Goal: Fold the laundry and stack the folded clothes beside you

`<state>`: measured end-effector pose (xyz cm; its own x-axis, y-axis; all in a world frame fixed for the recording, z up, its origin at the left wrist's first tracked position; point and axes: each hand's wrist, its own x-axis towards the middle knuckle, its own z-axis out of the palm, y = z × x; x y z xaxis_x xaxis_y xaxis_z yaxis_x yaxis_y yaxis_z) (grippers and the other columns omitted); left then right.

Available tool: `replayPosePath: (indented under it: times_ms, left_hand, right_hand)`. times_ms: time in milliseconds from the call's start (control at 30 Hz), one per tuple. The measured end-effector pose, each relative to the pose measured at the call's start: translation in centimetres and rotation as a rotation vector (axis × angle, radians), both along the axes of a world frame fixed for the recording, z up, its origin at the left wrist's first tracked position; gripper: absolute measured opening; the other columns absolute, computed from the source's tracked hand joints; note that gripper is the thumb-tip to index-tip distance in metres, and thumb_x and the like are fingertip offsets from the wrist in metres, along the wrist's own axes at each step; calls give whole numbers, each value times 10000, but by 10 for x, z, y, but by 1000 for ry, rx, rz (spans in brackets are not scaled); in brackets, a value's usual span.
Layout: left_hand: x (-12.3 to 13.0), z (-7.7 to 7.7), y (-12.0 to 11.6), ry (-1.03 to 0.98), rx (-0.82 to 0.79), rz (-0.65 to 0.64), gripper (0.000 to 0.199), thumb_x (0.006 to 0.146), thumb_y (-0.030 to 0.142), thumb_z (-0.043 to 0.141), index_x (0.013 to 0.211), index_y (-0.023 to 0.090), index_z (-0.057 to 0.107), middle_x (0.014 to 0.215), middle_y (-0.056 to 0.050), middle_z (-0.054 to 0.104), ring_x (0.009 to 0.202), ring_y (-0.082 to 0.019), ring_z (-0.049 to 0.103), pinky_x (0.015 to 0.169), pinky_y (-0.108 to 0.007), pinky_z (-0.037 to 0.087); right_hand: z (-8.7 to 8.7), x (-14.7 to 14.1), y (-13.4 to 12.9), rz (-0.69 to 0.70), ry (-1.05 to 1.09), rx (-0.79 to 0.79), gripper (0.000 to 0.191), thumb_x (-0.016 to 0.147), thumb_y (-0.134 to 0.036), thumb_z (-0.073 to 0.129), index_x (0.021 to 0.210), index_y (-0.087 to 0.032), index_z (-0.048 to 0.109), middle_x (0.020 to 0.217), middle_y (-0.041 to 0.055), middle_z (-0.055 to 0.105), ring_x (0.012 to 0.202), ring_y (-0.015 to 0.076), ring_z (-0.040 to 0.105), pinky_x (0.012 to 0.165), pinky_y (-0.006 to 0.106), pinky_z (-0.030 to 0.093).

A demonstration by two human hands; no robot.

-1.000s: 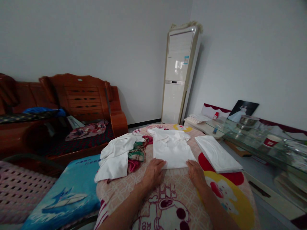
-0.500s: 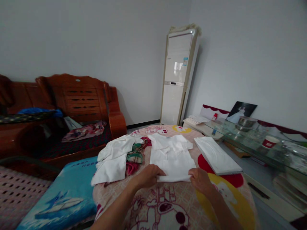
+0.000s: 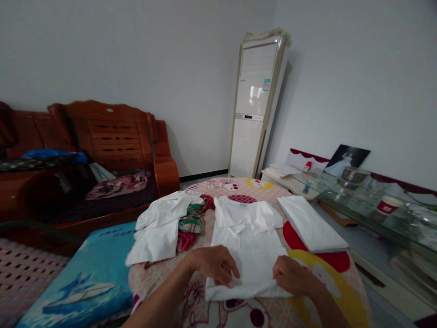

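A white short-sleeved shirt [image 3: 254,255] lies flat on the cloth-covered round table, collar away from me, its sleeves turned inward and its lower end folded over near me. My left hand [image 3: 216,264] rests on the lower left of the shirt, fingers bent and slightly apart. At the lower right edge, my right hand [image 3: 293,275] has its fingers curled closed on the fabric. A folded white garment [image 3: 312,223] lies to the right. On the left are a loosely laid white garment [image 3: 157,228] and a green plaid cloth [image 3: 191,221].
The pink patterned tablecloth [image 3: 160,282] covers the table. A glass-topped stand [image 3: 362,209] with a red-and-white cup [image 3: 389,204] is at the right. A blue cushion [image 3: 88,273] and a wooden sofa [image 3: 116,136] are at the left. A tall air conditioner [image 3: 252,109] stands in the corner.
The shirt's lower end has come towards me and lies longer on the table. Both hands now sit above the hem rather than on it, and the left hand's fingers have loosened.
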<state>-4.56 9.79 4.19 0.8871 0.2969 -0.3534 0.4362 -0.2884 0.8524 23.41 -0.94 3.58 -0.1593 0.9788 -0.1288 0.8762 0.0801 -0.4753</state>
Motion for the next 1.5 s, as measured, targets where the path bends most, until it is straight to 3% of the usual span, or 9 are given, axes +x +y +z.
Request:
replayPosePath:
  times_ms: [133,267,433,533,700,933,1200,1400,1500]
  left_hand:
    - [13,-6,31,-149,118,301,322,798,378,599,921,110,728,749,-64,724,631,-140,650,583,-211,500]
    - [44,-7,55,-193,427,509,269,843,250,495,911,124,722,786,-54,732,686,-148,671,652,-226,506]
    - [90,-26,66,-248,779,490,281,848,137,501,1044,154,703,1061,-77,719,998,-190,656,932,-295,477]
    - [109,-51,69,-239,878,442,327,867,138,504,1164,132,642,1212,-104,659,1144,-200,593,1024,-321,434]
    - [117,-79,71,-205,1008,377,374,905,210,494,1269,160,564,1338,-119,575,1257,-215,514,1097,-409,376]
    - [114,-81,70,-181,1014,317,420,919,246,471,1331,174,510,1393,-108,528,1297,-221,477,1124,-421,337]
    - [117,-80,73,-129,975,338,467,871,253,534,1335,198,523,1453,-123,453,1334,-255,426,1113,-423,350]
    - [117,-79,74,-115,982,332,462,888,287,513,1347,227,513,1464,-100,441,1315,-255,435,1110,-418,348]
    - [118,-79,74,-106,990,330,462,888,295,517,1343,221,518,1458,-105,446,1309,-259,440,1106,-410,352]
  right_hand:
    - [10,7,16,2,216,-91,257,770,-252,456,669,-157,672,608,31,657,578,139,588,535,218,392]
    - [15,15,53,-144,321,128,346,849,-354,418,762,-147,681,622,36,663,572,148,605,543,230,426]
    - [4,38,100,-573,-113,346,327,862,-255,408,966,-141,696,932,131,719,877,220,663,759,291,463]
    - [-7,52,124,-737,-291,248,376,908,-298,370,976,-118,692,999,187,702,943,265,662,788,337,468]
    - [-20,65,161,-883,-204,95,507,888,-479,408,1019,-79,690,1064,223,684,993,305,657,778,357,489]
    - [-28,63,189,-857,-102,137,256,766,-268,530,884,-141,718,993,179,707,896,274,668,694,316,469]
    - [-12,60,183,-828,-243,740,210,741,-122,439,801,-174,632,788,92,648,758,213,571,664,294,367]
    - [-39,67,187,-801,-342,528,326,778,-55,379,794,-129,697,813,160,657,800,249,567,698,338,390]
    - [-38,63,192,-753,-314,621,363,778,-52,380,928,-85,708,907,177,669,886,264,567,807,358,412]
